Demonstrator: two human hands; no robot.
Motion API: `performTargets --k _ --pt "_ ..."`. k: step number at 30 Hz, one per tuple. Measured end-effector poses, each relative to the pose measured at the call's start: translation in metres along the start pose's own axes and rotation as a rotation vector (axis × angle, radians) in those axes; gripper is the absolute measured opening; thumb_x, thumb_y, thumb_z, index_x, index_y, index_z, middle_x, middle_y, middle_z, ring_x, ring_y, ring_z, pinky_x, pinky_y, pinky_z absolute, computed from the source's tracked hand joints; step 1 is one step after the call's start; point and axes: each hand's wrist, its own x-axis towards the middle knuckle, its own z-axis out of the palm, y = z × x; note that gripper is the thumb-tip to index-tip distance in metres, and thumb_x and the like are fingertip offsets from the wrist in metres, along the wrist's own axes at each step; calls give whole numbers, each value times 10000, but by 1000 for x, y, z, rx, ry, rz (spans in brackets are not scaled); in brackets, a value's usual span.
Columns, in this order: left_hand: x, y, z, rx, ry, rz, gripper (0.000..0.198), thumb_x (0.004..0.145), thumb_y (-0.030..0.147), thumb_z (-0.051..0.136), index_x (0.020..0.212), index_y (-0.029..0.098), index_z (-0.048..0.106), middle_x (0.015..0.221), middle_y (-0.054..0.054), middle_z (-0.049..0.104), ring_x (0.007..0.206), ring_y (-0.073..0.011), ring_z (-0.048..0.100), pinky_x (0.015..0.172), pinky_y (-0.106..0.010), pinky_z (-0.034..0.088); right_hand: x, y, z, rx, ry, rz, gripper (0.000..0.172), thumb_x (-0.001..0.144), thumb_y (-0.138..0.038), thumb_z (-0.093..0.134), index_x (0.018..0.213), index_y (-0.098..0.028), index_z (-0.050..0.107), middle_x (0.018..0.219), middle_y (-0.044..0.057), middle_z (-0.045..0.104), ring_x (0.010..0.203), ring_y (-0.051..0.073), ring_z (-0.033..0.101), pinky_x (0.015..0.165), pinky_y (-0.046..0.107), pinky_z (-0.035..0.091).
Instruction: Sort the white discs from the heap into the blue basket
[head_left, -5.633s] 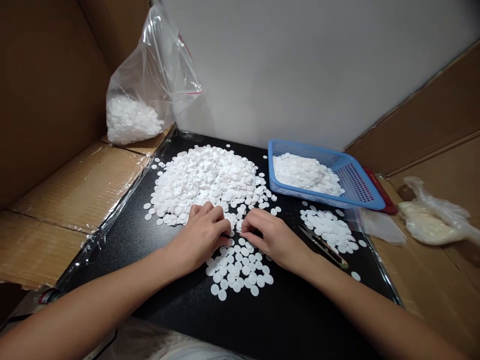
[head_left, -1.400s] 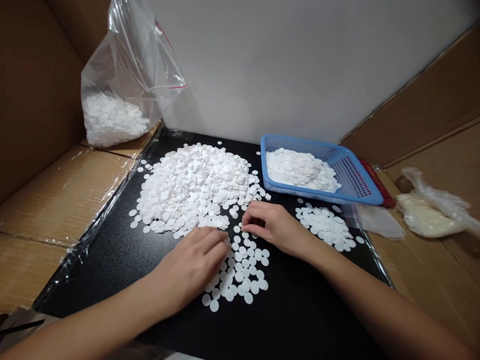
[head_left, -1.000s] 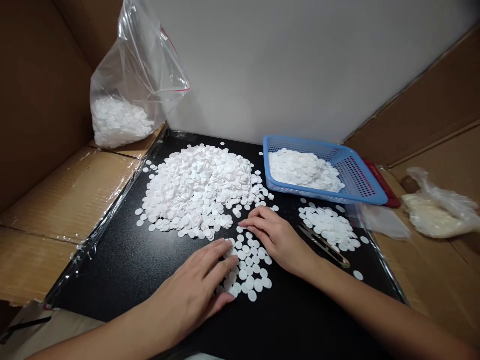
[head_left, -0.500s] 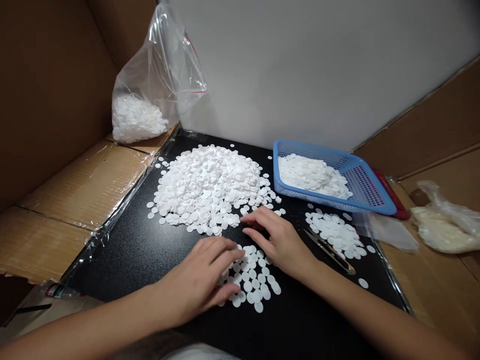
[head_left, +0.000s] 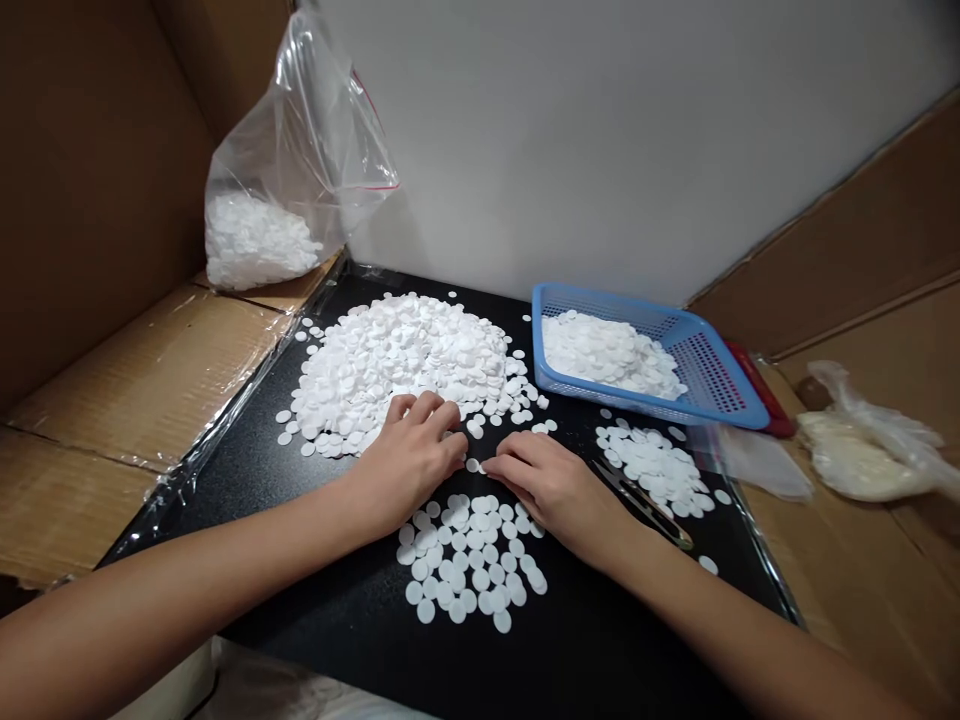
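A big heap of small round white discs (head_left: 397,350) lies on the black tabletop. My left hand (head_left: 420,445) rests at the heap's front edge, fingers bent and apart, thumb side facing my right hand. My right hand (head_left: 544,485) lies just right of it, thumb and fingertips pinched together at a single white disc (head_left: 473,465) between the two hands. Nearer to me, a loose flat spread of white discs (head_left: 469,560) lies below both hands. Beside my right forearm are a pair of metal tweezers or snips (head_left: 645,505) and a smaller pile of discs (head_left: 656,465).
A blue plastic basket (head_left: 555,384) with white discs stands at the back right, a red item (head_left: 757,385) behind it. A clear bag of discs (head_left: 262,235) sits back left on cardboard (head_left: 142,370). Another plastic bag (head_left: 862,455) lies right. A grey wall closes the back.
My left hand has moved forward and up from the near spread of discs to the heap's edge, uncovering the spread. My right hand's thumb and fingers have closed together.
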Motion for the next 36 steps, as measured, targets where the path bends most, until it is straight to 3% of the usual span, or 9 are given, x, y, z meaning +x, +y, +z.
performTargets --k 6,12,15,19,23,28,30,33,36 --pt "-8 -3 0 -17 81 60 101 932 186 618 846 168 667 974 -50 631 1028 -249 487 864 -402 263 8 0 -5 175 -35 161 76 913 -150 622 845 -175 598 828 31 625 756 173 587 696 313 497" --pt "-20 -1 -2 -63 53 47 161 955 157 562 841 185 673 958 -44 633 1038 -246 484 869 -396 276 13 -2 -1 244 -31 170 106 877 -113 658 952 -187 645 907 50 654 849 193 622 730 314 521" --pt "-18 2 -8 -149 10 -80 176 954 176 561 821 199 674 965 -43 633 1023 -249 483 839 -402 282 14 -1 2 163 -28 95 60 916 -141 608 903 -171 658 869 60 650 811 196 611 731 334 503" --pt "-18 7 -20 -273 -63 -234 142 933 204 578 815 186 655 1014 -64 602 1037 -269 461 821 -419 294 16 4 4 -8 -27 -33 181 971 -166 511 873 -153 663 833 72 654 774 201 589 733 361 458" --pt "-25 10 -23 -259 -100 -249 100 898 163 617 803 185 640 1063 -76 574 1065 -288 441 829 -439 293 16 6 2 -29 -35 -142 206 985 -179 498 890 -127 673 818 73 648 761 189 587 690 337 431" --pt "-27 9 -13 -158 -26 -228 90 865 116 660 825 190 631 1075 -85 584 1070 -302 445 799 -422 292 15 -1 1 -197 -67 -233 300 981 -95 423 818 -137 672 749 69 636 701 192 555 668 352 407" --pt "-24 9 -11 -101 7 -182 77 883 140 649 827 192 640 1078 -87 593 1085 -309 447 820 -433 297 17 -2 0 -164 -51 -149 284 957 -86 444 784 -153 658 742 64 643 699 191 560 683 357 414" --pt "-17 11 -11 13 5 -89 97 898 155 632 802 170 642 1085 -103 607 1125 -326 455 888 -471 301 20 2 -4 124 -25 188 175 881 -102 545 753 -179 636 745 29 654 653 154 573 644 305 443" --pt "-12 14 -11 108 -19 -30 128 895 109 610 777 152 637 1102 -118 605 1166 -330 461 948 -488 307 21 9 -13 353 -112 459 147 815 -122 584 692 -194 620 675 -11 631 569 124 554 527 244 418"
